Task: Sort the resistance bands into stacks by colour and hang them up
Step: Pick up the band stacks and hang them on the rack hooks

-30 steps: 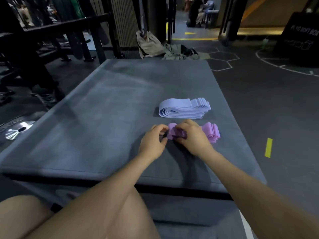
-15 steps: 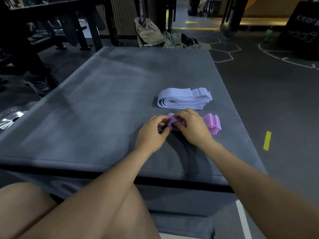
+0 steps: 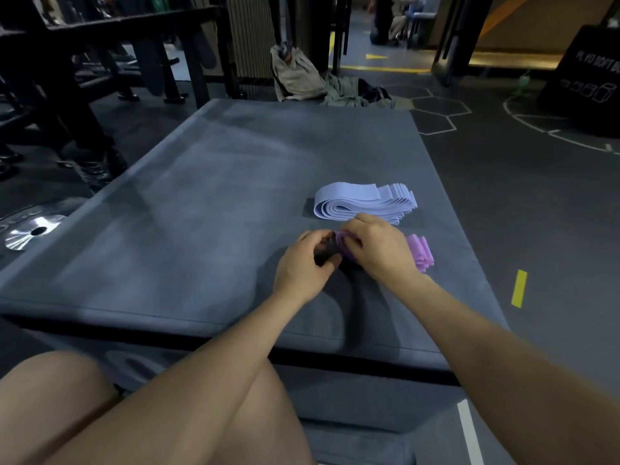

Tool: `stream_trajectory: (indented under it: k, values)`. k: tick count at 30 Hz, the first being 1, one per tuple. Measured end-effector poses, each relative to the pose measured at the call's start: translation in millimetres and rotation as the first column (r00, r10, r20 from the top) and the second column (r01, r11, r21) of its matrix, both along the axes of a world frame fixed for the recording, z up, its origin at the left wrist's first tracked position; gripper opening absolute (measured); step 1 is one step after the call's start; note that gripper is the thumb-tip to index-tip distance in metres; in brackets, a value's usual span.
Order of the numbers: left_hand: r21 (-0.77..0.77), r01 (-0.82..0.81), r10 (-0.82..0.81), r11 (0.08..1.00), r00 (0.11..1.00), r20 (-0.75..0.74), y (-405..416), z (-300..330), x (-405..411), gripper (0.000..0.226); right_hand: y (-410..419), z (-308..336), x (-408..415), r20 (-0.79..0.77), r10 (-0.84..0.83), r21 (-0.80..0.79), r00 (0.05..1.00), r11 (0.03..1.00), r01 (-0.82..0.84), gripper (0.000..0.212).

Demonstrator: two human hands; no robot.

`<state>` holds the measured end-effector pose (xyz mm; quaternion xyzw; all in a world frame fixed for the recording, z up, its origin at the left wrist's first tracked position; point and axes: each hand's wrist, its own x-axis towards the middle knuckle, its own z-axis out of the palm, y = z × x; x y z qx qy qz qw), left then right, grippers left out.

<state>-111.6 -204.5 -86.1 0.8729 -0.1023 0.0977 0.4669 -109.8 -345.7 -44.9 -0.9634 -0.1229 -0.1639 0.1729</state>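
Observation:
A stack of pink-purple resistance bands [image 3: 421, 253] lies on the grey padded platform [image 3: 201, 213], near its right edge. My right hand [image 3: 379, 250] covers the stack's left half, its fingers curled round the looped end. My left hand [image 3: 305, 263] meets that same end from the left, fingertips pinching the band loops. Just behind them sits a folded stack of pale lavender-blue bands [image 3: 362, 204], untouched.
The platform's front edge runs just past my wrists, with my bare knees below it. The right edge drops to a dark gym floor with a yellow tape mark [image 3: 519, 288]. A bag and clothes [image 3: 302, 78] lie behind the platform; a dark rack [image 3: 100, 62] and a weight plate [image 3: 32, 231] stand left.
Both hands stay on the left end of the pink-purple stack, with my right hand now covering more of it. The camera view has shifted slightly.

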Motion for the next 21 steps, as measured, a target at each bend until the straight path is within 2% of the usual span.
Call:
stream_trajectory:
  k: [8,13,18,21]
  values:
    - [-0.192,-0.013,0.026,0.981,0.998,0.063,21,43,-11,0.040,25,57,-9,0.104,0.081,-0.039,0.991,0.996,-0.078,0.020]
    - [-0.153,-0.076,0.098,0.985,0.986,0.138,56,89,-31,0.039,62,97,-24,0.201,0.155,-0.063,0.967,0.987,-0.145,0.023]
    - [-0.085,-0.215,0.229,0.973,0.947,0.225,99,125,-56,0.041,112,133,-44,0.312,0.223,-0.079,0.924,0.975,-0.208,0.021]
    - [-0.122,-0.273,0.296,0.954,0.920,0.256,125,144,-73,0.035,142,151,-54,0.363,0.255,-0.081,0.896,0.967,-0.243,0.021]
